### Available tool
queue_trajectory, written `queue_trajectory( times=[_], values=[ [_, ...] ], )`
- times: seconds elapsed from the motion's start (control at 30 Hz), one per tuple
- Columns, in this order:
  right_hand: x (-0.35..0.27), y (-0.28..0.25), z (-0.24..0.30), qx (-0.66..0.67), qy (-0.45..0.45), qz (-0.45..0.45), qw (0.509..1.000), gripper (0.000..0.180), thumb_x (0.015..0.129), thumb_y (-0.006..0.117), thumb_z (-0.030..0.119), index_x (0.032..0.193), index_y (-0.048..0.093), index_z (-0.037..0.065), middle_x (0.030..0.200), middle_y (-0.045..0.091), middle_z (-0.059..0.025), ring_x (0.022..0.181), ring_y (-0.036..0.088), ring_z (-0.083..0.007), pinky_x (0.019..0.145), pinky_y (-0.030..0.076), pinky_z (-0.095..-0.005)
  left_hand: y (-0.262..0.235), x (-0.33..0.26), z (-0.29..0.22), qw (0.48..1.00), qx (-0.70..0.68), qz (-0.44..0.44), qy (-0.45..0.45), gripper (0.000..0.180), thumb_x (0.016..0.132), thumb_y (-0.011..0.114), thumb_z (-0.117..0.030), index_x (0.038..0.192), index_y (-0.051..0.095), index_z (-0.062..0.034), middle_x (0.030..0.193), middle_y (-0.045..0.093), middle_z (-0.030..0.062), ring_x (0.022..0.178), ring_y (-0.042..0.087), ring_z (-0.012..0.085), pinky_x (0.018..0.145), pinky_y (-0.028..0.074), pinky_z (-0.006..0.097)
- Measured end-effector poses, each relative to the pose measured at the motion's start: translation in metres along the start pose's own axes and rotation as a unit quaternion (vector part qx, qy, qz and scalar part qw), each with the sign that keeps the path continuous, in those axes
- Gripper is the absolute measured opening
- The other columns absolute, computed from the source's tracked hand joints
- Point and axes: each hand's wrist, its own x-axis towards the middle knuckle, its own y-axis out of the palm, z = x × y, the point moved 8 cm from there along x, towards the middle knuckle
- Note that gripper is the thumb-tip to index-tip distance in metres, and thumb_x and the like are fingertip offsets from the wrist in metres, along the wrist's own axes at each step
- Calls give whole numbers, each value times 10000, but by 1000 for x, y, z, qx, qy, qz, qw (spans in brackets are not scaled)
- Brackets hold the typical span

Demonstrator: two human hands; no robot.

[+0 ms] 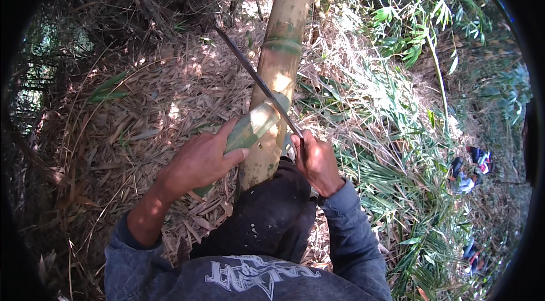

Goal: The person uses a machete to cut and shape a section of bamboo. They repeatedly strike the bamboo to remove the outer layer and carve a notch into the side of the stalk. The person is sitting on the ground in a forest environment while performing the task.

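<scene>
The long strip of green-and-tan bamboo [254, 124] in my left hand [198, 156] should be light and stiff, I judge, with a skin smooth enough to slide under a damp palm, tough across the grain yet apt to split along it. The best hold is on its lower half, back from the metal, and that is where my left fingers are clamped, thumb on the near side. The strip lies slantwise, its upper end over the thick yellowish-tan bamboo culm [278, 65], its lower end poking out below my hand above the dry straw-coloured leaf litter [136, 148]. The fingers of my right hand [318, 165] are wrapped around the near end of the long, narrow, dark metal blade [248, 65]; whether a handle sits under them I cannot tell. The blade is probably rigid and the heavier of the two, safest gripped only at that end. It crosses the strip's upper end, though I cannot tell if they touch. The strip looks mottled green, paler where sun strikes it, and rounded at the far tip; the blotched culm has a green-ringed node and runs down to my dark trouser leg [264, 216].
</scene>
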Motion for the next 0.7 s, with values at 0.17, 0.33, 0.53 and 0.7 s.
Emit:
queue_trajectory(
  times=[0.17,0.33,0.53,0.7],
  values=[
    [1,-30,37,78,-53,-156,983,192,973,583,139,856,482,24,640,552,-198,504,576,-361,451,438,-453,0,-3,0,1000,-17,7,3,746,919,555,-398,1452,307,61,1009,650,333,976,633,479,878,480,515],
    [-12,14,-15,-13,-15,-47,999,208,973,601,140,862,472,21,602,542,-198,472,543,-365,433,386,-464,-2,1,-5,1000,-18,-14,22,703,928,549,-391,1454,325,19,985,656,330,953,637,487,865,481,529],
    [-11,-15,23,13,-26,-91,995,137,956,595,120,970,551,-8,703,596,-204,527,598,-358,455,457,-446,5,-1,2,999,-49,20,-9,692,941,559,-451,1471,361,-54,1195,633,280,1096,630,421,946,470,464],
    [-16,14,-2,-73,-7,-15,997,131,961,576,128,945,510,16,688,585,-183,518,586,-349,463,461,-434,4,0,-2,997,-67,37,-23,674,938,563,-456,1473,372,-93,1174,644,258,1082,638,395,945,468,455]
  ],
)
